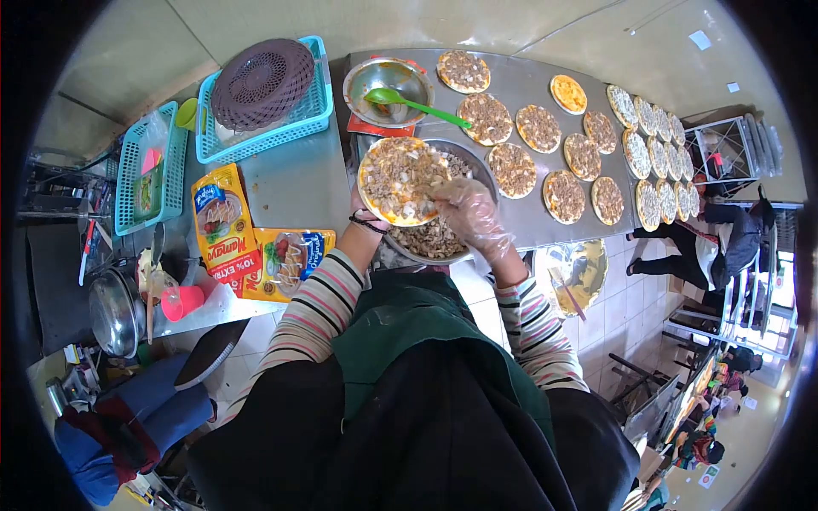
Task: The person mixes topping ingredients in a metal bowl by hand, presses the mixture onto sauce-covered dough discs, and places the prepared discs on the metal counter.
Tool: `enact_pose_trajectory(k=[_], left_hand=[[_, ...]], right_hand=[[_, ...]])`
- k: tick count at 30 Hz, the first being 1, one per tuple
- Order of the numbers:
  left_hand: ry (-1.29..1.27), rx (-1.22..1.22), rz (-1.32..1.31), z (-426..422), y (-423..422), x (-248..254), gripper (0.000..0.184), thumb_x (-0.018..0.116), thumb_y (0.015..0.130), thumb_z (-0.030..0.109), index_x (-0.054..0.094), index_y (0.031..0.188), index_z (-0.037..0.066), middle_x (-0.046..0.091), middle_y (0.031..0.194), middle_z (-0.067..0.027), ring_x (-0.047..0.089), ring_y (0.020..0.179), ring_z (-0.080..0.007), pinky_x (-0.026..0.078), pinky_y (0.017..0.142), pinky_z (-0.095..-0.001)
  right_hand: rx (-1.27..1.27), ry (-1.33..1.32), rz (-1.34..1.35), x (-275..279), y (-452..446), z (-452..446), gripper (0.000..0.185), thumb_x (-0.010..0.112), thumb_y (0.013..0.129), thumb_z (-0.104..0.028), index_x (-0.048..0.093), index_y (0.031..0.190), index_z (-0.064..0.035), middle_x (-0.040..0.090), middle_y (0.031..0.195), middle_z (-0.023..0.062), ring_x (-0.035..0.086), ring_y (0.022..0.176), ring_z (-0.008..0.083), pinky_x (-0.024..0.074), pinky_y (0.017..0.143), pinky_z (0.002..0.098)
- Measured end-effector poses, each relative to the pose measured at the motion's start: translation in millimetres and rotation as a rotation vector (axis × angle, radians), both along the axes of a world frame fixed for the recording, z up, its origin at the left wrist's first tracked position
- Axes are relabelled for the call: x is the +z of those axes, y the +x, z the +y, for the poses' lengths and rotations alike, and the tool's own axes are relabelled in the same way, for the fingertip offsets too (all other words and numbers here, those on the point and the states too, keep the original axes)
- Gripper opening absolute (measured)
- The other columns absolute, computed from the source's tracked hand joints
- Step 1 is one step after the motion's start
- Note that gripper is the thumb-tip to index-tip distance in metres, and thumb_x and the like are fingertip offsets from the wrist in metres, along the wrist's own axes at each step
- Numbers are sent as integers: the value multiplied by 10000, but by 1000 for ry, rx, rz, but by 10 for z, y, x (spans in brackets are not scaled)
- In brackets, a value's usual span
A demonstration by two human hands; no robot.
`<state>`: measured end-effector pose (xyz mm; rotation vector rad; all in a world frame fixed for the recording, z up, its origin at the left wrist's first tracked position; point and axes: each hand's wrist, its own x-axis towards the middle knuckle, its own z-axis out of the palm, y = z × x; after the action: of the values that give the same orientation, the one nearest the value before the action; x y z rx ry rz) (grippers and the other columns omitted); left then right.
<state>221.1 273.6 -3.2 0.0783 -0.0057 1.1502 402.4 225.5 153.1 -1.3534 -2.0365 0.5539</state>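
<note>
My left hand (368,213) holds a round flat base (399,180) covered with chopped brown and white topping, tilted over a large metal bowl. My right hand (474,213), in a clear plastic glove, has its fingers bent at the right edge of that base; whether they pinch any topping is hidden. Under both hands the large metal bowl (491,179) contains more chopped topping (434,238). Behind it sits a smaller metal bowl (351,88) with a green spoon (434,112) resting across its rim.
Several topped rounds (538,129) lie on the metal table to the right, one with only orange spread (568,94). Yellow pouches (223,223), turquoise baskets (204,145) and a pink cup (181,302) are on the left. Other people (734,243) stand at right and lower left.
</note>
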Motion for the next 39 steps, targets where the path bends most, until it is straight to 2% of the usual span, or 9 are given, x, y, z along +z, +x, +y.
enact_pose_trajectory(k=[8,10,14,16,19,26,28,32,39], left_hand=[[143,6,-88,-25,48,252,517,368,868,355,392,1263,21,428,1268,-198,427,1159,-360,346,973,-502],[-149,-1,134,-20,47,317,554,404,846,386,393,1262,20,429,1268,-195,429,1160,-353,344,978,-496],[-34,-28,-17,-39,-225,412,514,396,858,368,425,1227,13,460,1239,-190,460,1126,-356,368,945,-511],[42,10,22,-35,-306,198,512,398,859,368,425,1228,15,462,1235,-190,464,1122,-356,370,940,-521],[35,41,29,-16,-332,235,500,394,868,374,438,1215,17,470,1228,-184,471,1117,-345,375,935,-518],[-10,-1,-25,-33,-239,286,468,371,887,364,455,1211,38,487,1217,-169,488,1103,-325,380,937,-492],[-8,-5,34,-62,-204,332,464,370,888,361,454,1215,44,489,1215,-171,496,1093,-324,390,931,-483],[-128,-65,69,-116,-93,242,476,361,887,352,444,1217,19,490,1214,-177,504,1083,-323,408,919,-474],[-172,-239,-41,-200,55,110,516,353,876,348,406,1249,-4,482,1222,-191,505,1085,-322,399,929,-470]], right_hand=[[44,66,-51,68,-359,-72,111,656,689,-87,640,782,-29,615,754,136,578,729,305,466,681,374],[71,101,-76,104,-262,20,97,633,706,-69,635,787,-16,607,722,145,580,686,310,473,659,373],[-197,-300,259,-122,104,23,116,575,723,-86,631,769,5,621,731,166,605,645,305,496,634,371],[27,-471,-451,-624,249,-36,131,558,701,-76,644,773,-8,628,777,177,615,693,309,500,654,366],[102,-704,-736,-1172,135,-241,177,525,710,-163,655,767,-57,614,725,164,601,721,325,485,659,389],[-22,-621,-334,-908,323,-54,162,566,694,-65,642,818,6,612,681,141,612,719,239,483,678,314],[-276,-863,446,-579,398,-4,131,575,719,-29,625,820,37,619,695,85,599,638,206,495,604,272],[-153,-740,865,-57,242,268,114,575,739,-16,611,813,62,574,644,20,578,649,155,485,603,243],[-28,-189,-70,9,38,671,146,576,710,-48,650,830,-9,642,746,141,622,674,214,483,637,293]])
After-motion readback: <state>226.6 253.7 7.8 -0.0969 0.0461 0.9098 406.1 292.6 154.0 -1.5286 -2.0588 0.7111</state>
